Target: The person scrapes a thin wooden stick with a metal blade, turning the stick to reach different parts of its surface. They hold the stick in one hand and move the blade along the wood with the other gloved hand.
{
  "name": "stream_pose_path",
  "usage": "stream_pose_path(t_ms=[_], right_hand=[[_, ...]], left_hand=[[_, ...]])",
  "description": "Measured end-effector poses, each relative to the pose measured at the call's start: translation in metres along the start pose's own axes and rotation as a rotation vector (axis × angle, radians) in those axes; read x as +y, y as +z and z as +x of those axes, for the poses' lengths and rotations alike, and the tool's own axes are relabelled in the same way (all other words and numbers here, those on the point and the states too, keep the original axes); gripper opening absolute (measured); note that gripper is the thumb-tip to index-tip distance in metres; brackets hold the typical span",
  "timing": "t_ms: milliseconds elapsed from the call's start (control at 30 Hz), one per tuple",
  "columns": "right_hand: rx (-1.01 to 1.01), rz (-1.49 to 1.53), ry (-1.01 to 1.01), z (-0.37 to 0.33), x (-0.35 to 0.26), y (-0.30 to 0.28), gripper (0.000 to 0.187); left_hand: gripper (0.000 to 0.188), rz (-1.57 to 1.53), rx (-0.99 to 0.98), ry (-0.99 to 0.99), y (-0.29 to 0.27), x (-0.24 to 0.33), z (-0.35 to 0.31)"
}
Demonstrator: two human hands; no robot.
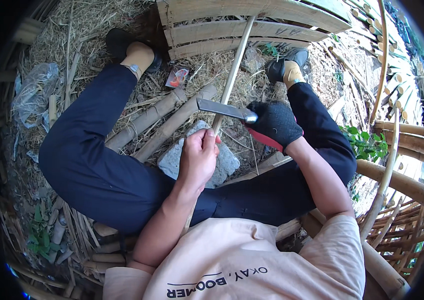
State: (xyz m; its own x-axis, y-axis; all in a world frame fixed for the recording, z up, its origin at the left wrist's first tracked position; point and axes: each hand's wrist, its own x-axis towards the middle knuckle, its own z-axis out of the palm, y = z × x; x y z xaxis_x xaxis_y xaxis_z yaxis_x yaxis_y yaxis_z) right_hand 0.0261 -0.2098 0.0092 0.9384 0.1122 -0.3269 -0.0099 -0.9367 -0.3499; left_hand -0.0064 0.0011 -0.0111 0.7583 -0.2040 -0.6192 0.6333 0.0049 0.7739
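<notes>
My bare left hand (pixel 199 156) is closed round a long, thin bamboo strip (pixel 233 70). From that grip the strip slants up and away, its far end against a slatted wooden crate (pixel 252 31). On my right hand (pixel 274 126) is a black and red work glove, its fingers wrapped round the handle of a knife. The broad, blunt-ended blade of the knife (pixel 219 108) points left and lies across the strip, just beyond my left hand. The knife's handle is mostly hidden in the glove. Below my left hand, a grey stone block (pixel 224 162) sits between my legs.
Bamboo poles (pixel 147 120) lie on the straw-covered ground. A clear plastic bag (pixel 37 95) is at the left, and a small red packet (pixel 177 78) near my foot. At the right are stacked bamboo (pixel 402 92), a green plant (pixel 364 142) and a woven bamboo basket (pixel 402 230).
</notes>
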Motion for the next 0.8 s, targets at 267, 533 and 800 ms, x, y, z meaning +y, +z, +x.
stream_pose_path(t_ms=[267, 533, 800], right_hand=[[-0.097, -0.072, -0.070, 0.000, -0.009, 0.013, 0.024], [-0.089, -0.132, -0.046, 0.010, -0.010, 0.011, 0.021], [-0.021, -0.173, -0.059, 0.017, 0.006, 0.012, 0.022]], left_hand=[[0.032, 0.336, 0.113, 0.174, 0.001, -0.011, 0.007], [0.034, 0.356, 0.139, 0.175, -0.001, -0.012, 0.007], [0.034, 0.339, 0.108, 0.171, -0.001, -0.008, 0.005]])
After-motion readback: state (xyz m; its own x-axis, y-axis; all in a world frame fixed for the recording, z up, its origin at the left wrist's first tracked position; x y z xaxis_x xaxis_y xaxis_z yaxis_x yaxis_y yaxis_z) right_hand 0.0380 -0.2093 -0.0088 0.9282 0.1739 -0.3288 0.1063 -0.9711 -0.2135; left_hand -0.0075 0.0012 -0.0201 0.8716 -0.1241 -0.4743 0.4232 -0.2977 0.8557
